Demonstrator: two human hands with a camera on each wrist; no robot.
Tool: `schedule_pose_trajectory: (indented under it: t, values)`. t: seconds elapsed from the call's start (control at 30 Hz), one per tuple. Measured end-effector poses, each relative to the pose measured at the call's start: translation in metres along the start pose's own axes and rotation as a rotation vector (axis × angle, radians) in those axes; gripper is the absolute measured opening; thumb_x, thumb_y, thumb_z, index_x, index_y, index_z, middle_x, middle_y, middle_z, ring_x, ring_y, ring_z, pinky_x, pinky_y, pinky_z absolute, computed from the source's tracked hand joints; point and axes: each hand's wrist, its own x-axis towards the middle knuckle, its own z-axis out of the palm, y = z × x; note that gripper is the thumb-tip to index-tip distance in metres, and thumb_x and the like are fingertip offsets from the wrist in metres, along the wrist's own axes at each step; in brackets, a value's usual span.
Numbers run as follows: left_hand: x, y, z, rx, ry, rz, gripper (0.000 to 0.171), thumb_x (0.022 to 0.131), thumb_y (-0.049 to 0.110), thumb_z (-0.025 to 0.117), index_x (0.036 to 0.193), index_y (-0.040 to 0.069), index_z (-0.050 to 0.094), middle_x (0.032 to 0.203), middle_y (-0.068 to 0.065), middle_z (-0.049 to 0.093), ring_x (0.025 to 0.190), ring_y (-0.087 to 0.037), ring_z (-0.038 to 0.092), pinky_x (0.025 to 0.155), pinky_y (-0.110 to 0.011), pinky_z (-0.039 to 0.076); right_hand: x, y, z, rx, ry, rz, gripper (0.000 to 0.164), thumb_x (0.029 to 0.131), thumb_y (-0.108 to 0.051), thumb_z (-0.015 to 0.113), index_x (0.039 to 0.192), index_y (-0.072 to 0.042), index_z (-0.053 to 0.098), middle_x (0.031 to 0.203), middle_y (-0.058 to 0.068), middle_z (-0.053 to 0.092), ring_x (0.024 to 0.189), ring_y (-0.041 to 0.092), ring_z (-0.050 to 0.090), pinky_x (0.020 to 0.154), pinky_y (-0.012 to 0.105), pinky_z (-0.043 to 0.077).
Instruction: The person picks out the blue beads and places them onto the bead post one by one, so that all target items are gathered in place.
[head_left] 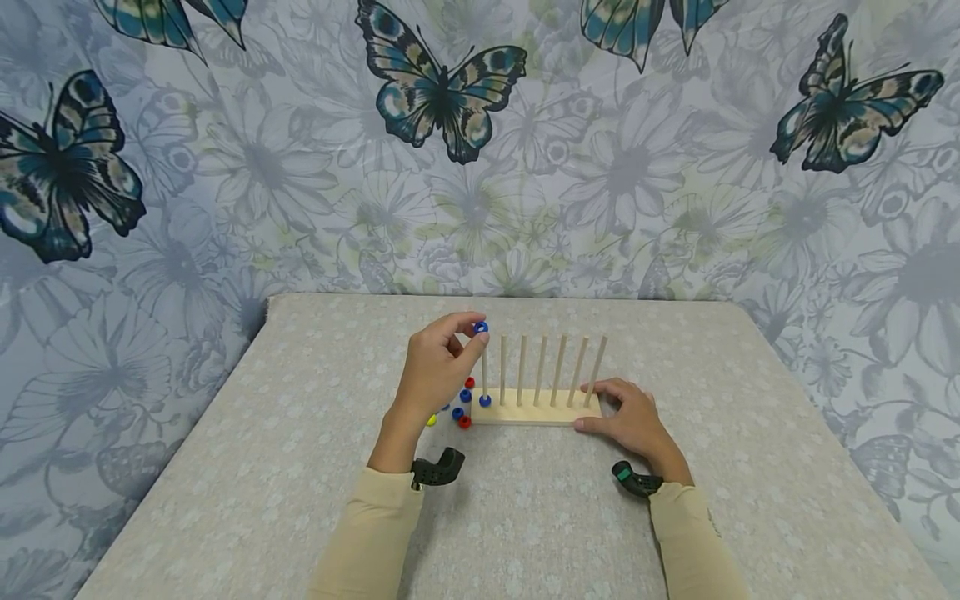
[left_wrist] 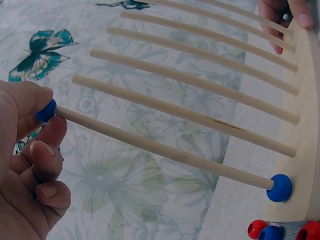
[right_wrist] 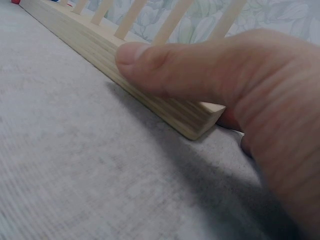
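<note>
A pale wooden base [head_left: 536, 413] with a row of several upright pegs stands on the table. At the top of the leftmost peg [left_wrist: 165, 146], my left hand [head_left: 433, 364] pinches a blue bead [left_wrist: 46, 111] between thumb and forefinger. The bead meets the peg's tip; how far it sits over it I cannot tell. Another blue bead [left_wrist: 280, 188] is at the foot of that same peg. My right hand [head_left: 633, 421] grips the base's right end, its thumb [right_wrist: 165, 67] along the front side, as the right wrist view shows.
Loose beads lie just left of the base: red ones [head_left: 465, 422], blue ones [head_left: 457, 413] and a yellow one [head_left: 431, 421]. A light patterned cloth covers the table [head_left: 322, 400]. Behind it hangs a butterfly-and-flower backdrop [head_left: 480, 225].
</note>
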Motion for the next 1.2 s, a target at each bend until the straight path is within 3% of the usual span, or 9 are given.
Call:
schedule_pose_trajectory:
  t: [0.63, 1.2]
  values:
    - [-0.0003, -0.0025, 0.0019, -0.013, -0.013, -0.006, 0.025, 0.097, 0.03, 0.068, 0.119, 0.021, 0.071, 0.095, 0.006, 0.068, 0.056, -0.011, 0.052, 0.048, -0.027, 0.045, 0.0008, -0.0019, 0.0007, -0.009, 0.005, -0.007, 0.06, 0.068, -0.056, 0.088, 0.119, -0.029, 0.07, 0.113, -0.002, 0.068, 0.1, 0.02, 0.054, 0.088, 0.041, 0.026]
    - [-0.0006, -0.0034, -0.0005, 0.007, -0.062, -0.06, 0.025, 0.096, 0.034, 0.067, 0.119, 0.024, 0.071, 0.096, 0.008, 0.068, 0.058, -0.013, 0.053, 0.048, -0.028, 0.045, -0.0001, -0.004, -0.0005, -0.006, 0.0, -0.001, 0.061, 0.067, -0.056, 0.088, 0.119, -0.029, 0.07, 0.113, -0.001, 0.067, 0.098, 0.02, 0.052, 0.087, 0.04, 0.025]
